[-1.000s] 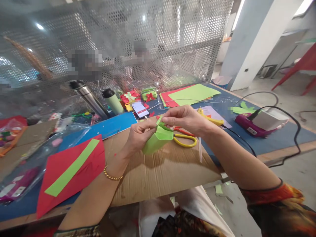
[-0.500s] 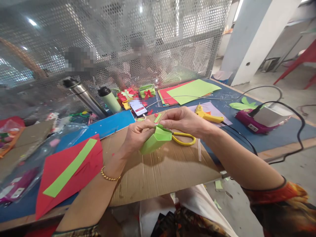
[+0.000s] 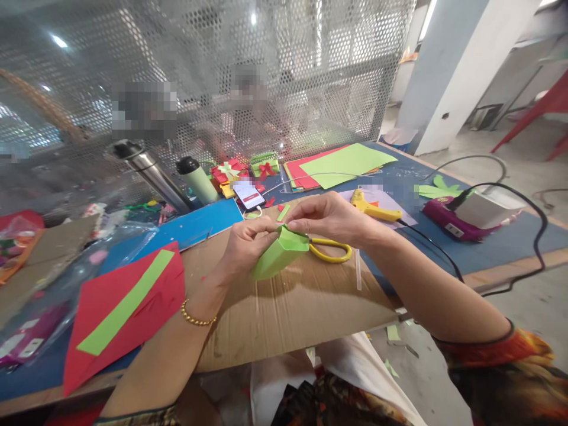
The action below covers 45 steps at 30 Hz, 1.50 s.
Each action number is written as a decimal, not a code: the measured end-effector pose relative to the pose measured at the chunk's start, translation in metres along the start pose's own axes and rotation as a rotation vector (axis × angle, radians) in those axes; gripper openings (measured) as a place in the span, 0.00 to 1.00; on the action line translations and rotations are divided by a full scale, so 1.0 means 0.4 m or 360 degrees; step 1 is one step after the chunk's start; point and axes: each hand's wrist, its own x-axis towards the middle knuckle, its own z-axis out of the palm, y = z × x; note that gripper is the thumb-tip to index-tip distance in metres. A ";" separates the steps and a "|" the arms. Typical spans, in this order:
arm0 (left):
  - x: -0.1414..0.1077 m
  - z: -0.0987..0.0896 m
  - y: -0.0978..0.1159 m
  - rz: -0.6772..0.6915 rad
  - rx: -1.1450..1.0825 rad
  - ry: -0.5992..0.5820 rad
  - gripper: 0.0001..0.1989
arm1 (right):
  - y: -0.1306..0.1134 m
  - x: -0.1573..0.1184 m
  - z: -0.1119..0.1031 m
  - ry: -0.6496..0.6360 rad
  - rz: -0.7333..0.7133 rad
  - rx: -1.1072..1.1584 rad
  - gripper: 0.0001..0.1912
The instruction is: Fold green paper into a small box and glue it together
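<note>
Both hands meet at a folded light-green paper box (image 3: 278,255), held tilted above a sheet of brown cardboard (image 3: 284,319). My left hand (image 3: 249,244) is closed on its left upper edge, thumb and fingers pinching the paper. From the right, my right hand (image 3: 323,218) pinches the top rim near the left fingertips. The fingers hide the exact spot being pinched. Yellow-handled scissors (image 3: 332,251) lie just right of the box, their blades mostly hidden. A small green paper strip (image 3: 284,212) lies behind the fingertips.
A yellow glue gun (image 3: 375,208) and a purple power strip (image 3: 457,220) with cables sit right. A phone (image 3: 248,195), green bottle (image 3: 199,180) and steel flask (image 3: 153,177) stand behind. Red paper (image 3: 164,296) with a green strip (image 3: 126,302) lies left.
The hands stay almost in place, with the right fingertips shifted slightly at the rim. The green box has tilted very slightly. Objects on the table look unmoved.
</note>
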 end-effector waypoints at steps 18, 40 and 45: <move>-0.005 -0.005 0.004 0.0047 0.0082 -0.0091 0.11 | -0.007 -0.004 0.001 0.0005 -0.0039 -0.0158 0.10; -0.002 -0.007 0.007 0.0034 0.0208 -0.0091 0.13 | -0.029 -0.022 0.007 0.0057 -0.0127 -0.0694 0.10; -0.003 -0.009 0.017 0.0037 0.0243 -0.0119 0.13 | -0.035 -0.023 0.001 0.0055 -0.0139 -0.0720 0.09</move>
